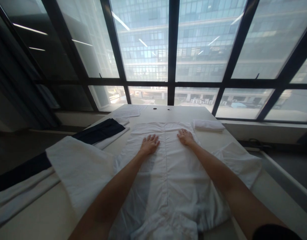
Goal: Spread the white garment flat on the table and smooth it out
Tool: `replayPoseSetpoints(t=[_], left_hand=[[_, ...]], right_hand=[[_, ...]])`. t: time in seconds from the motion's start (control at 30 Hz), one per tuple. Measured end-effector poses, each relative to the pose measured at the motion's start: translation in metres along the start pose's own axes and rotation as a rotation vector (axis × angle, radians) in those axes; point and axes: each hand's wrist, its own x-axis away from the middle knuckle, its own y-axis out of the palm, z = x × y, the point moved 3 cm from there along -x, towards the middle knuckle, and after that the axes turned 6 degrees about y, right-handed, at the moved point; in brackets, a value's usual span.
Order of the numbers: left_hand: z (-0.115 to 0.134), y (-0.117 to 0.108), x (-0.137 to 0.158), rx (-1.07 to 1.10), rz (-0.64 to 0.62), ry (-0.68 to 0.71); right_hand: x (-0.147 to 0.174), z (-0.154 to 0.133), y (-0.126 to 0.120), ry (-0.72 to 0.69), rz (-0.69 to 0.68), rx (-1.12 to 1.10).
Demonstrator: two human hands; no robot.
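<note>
A white short-sleeved garment [153, 180], probably a shirt or coat, lies spread on the table with a seam or front edge running down its middle. Its sleeves reach out to both sides. My left hand [150, 144] rests flat on the cloth just left of that middle line, fingers spread. To the right of the line, my right hand [185, 137] also lies on the fabric, its fingers stretched out. Neither hand grips anything. The garment's near end is bunched and creased close to me.
On the left, dark navy cloth [100, 130] lies over white folded cloth [25, 187], hanging toward the near edge. A folded white cloth [208, 125] sits at the right. Paper-like sheets [127, 111] lie at the back left of the white table [185, 115]. Windows stand behind.
</note>
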Motion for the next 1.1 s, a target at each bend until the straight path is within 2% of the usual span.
replayPoseSetpoints(t=[0.07, 0.13, 0.3, 0.57, 0.67, 0.8, 0.93, 1.03, 1.1], left_hand=[[-0.005, -0.003, 0.002, 0.006, -0.002, -0.033], [-0.011, -0.006, 0.003, 0.007, -0.003, -0.068], [-0.014, -0.009, 0.009, 0.000, -0.001, -0.101], [-0.009, 0.000, 0.035, -0.024, -0.015, -0.111], [-0.003, -0.005, 0.022, 0.001, -0.038, -0.051], [0.020, -0.012, -0.021, 0.040, 0.003, 0.105], [0.039, -0.006, -0.054, 0.060, 0.021, 0.207], [0.031, 0.002, -0.062, 0.057, 0.003, 0.239], [0.010, 0.005, -0.062, 0.043, -0.031, 0.215]], right_hand=[[-0.005, 0.024, -0.002, 0.065, -0.003, 0.017], [-0.007, 0.036, -0.002, 0.092, -0.001, 0.030], [-0.006, 0.036, 0.003, 0.096, 0.017, 0.047], [0.020, 0.037, 0.004, 0.064, 0.040, 0.048], [0.022, 0.020, -0.005, 0.033, 0.075, 0.048], [0.016, -0.035, -0.012, -0.103, 0.095, 0.019], [0.005, -0.083, -0.003, -0.229, 0.057, -0.009], [-0.005, -0.086, 0.006, -0.252, 0.027, -0.021], [-0.013, -0.071, 0.009, -0.246, 0.003, -0.027]])
